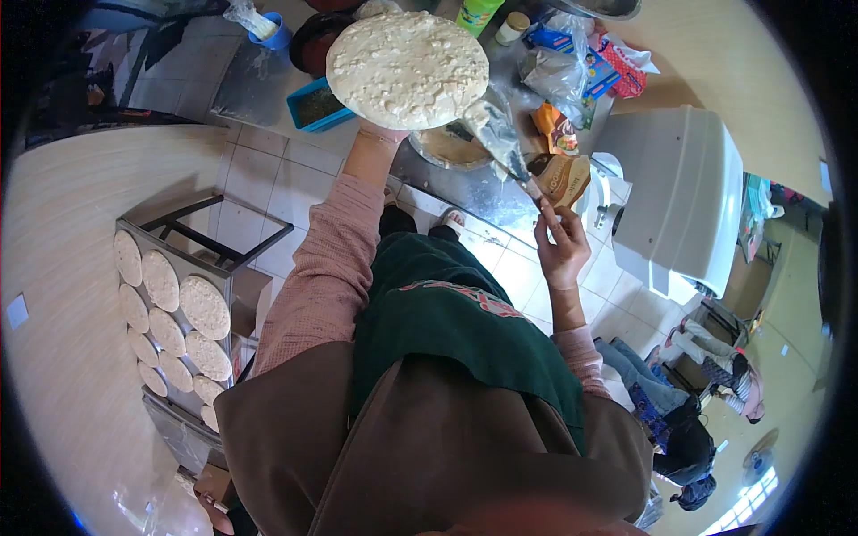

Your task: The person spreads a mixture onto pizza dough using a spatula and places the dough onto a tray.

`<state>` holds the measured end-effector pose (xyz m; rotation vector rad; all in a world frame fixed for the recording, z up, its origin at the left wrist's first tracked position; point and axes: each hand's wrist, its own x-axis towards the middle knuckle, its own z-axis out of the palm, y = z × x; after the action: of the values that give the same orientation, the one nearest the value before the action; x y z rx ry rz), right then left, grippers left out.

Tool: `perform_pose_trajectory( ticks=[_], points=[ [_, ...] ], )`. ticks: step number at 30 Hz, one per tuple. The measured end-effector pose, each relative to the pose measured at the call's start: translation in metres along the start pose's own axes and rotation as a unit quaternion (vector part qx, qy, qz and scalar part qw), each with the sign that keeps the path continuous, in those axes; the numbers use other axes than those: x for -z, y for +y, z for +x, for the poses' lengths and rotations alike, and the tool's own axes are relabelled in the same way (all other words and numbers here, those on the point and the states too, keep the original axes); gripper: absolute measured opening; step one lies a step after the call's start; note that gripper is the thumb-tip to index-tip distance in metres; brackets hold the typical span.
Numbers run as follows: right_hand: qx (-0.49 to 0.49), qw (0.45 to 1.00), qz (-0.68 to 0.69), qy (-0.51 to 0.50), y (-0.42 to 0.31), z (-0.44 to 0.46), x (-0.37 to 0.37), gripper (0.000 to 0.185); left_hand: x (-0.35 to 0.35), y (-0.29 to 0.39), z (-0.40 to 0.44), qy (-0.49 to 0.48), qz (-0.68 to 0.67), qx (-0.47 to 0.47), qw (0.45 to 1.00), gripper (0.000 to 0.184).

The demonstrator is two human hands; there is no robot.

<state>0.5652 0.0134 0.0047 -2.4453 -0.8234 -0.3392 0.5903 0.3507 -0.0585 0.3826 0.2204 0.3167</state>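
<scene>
My left hand (384, 132) supports a round flat disc (407, 70) from below, with most of the fingers hidden under it. Lumpy cream-coloured paste covers the disc's top. In my right hand (563, 246) is a spatula (534, 188), gripped by its handle between thumb and fingers. Paste coats the spatula's blade, which is at the disc's lower right edge; whether it touches cannot be made out. Below the disc, a bowl (444, 150) with paste in it stands on the metal table (438, 183), partly covered by the disc and blade.
A blue tub of dark herbs (315, 105), brown packet (561, 179), orange packet (556, 129), jar (512, 29) and plastic bag (556, 73) surround the bowl. Several coated discs (167, 330) lie on a left-hand table. A white chest (684, 196) stands right; people (684, 438) are beyond.
</scene>
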Motion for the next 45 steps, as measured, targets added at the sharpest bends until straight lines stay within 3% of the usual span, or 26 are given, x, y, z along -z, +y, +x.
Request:
perform_pose_trajectory(
  ticks=[5, 6, 7, 14, 16, 20, 23, 25, 28, 33, 34, 35, 36, 37, 38, 45],
  points=[
    [-0.032, 0.999, -0.004, 0.028, 0.002, -0.002, 0.002, 0.037, 0.012, 0.002, 0.001, 0.001, 0.002, 0.003, 1.000, 0.073],
    [-0.026, 0.999, 0.003, 0.033, 0.000, 0.000, 0.002, 0.037, 0.027, 0.001, 0.004, -0.100, -0.149, 0.037, 0.983, 0.074],
    [-0.020, 0.999, 0.010, 0.038, -0.003, 0.003, 0.002, 0.038, 0.034, 0.000, 0.006, -0.199, -0.295, 0.069, 0.932, 0.074],
    [-0.021, 0.999, 0.040, 0.018, -0.010, 0.009, -0.005, 0.039, 0.039, -0.004, 0.005, -0.184, -0.283, 0.062, 0.939, 0.074],
    [-0.078, 0.994, 0.072, 0.009, -0.017, 0.002, 0.001, 0.037, 0.043, -0.006, 0.009, -0.171, -0.278, 0.046, 0.944, 0.074],
    [-0.044, 0.996, 0.074, 0.010, -0.036, -0.002, 0.000, 0.036, 0.034, -0.010, 0.012, -0.176, -0.304, 0.061, 0.934, 0.074],
    [-0.029, 0.997, 0.061, -0.040, -0.042, -0.015, -0.006, 0.035, 0.013, -0.019, 0.009, -0.198, -0.373, 0.073, 0.903, 0.075],
    [-0.030, 0.997, 0.056, -0.045, -0.040, -0.025, -0.005, 0.035, 0.003, -0.022, 0.009, -0.272, -0.381, 0.049, 0.882, 0.076],
    [-0.055, 0.991, 0.117, -0.026, -0.036, -0.031, 0.002, 0.035, 0.001, -0.023, 0.011, -0.233, -0.345, 0.045, 0.908, 0.077],
    [-0.074, 0.986, 0.147, -0.010, -0.040, -0.016, 0.006, 0.034, -0.009, -0.028, 0.002, -0.198, -0.384, 0.053, 0.900, 0.080],
    [-0.070, 0.988, 0.138, -0.012, -0.041, -0.016, 0.005, 0.034, -0.021, -0.028, -0.004, -0.125, -0.221, 0.007, 0.967, 0.080],
    [-0.064, 0.989, 0.129, -0.014, -0.043, -0.015, 0.004, 0.034, -0.029, -0.028, -0.006, -0.048, -0.048, -0.039, 0.997, 0.081],
    [-0.053, 0.993, 0.108, -0.023, -0.051, -0.011, 0.006, 0.035, -0.024, -0.032, -0.003, -0.048, -0.048, -0.041, 0.997, 0.081],
    [-0.027, 0.995, 0.095, 0.018, -0.056, -0.008, 0.002, 0.039, -0.016, -0.037, 0.000, -0.132, -0.214, -0.013, 0.968, 0.079],
    [-0.021, 0.996, 0.087, 0.015, -0.059, -0.009, 0.000, 0.039, -0.009, -0.042, 0.003, -0.211, -0.373, 0.017, 0.903, 0.077],
    [-0.018, 0.995, 0.099, -0.018, -0.056, -0.024, 0.000, 0.039, -0.010, -0.044, 0.006, -0.161, -0.313, -0.012, 0.936, 0.076]
  ],
)
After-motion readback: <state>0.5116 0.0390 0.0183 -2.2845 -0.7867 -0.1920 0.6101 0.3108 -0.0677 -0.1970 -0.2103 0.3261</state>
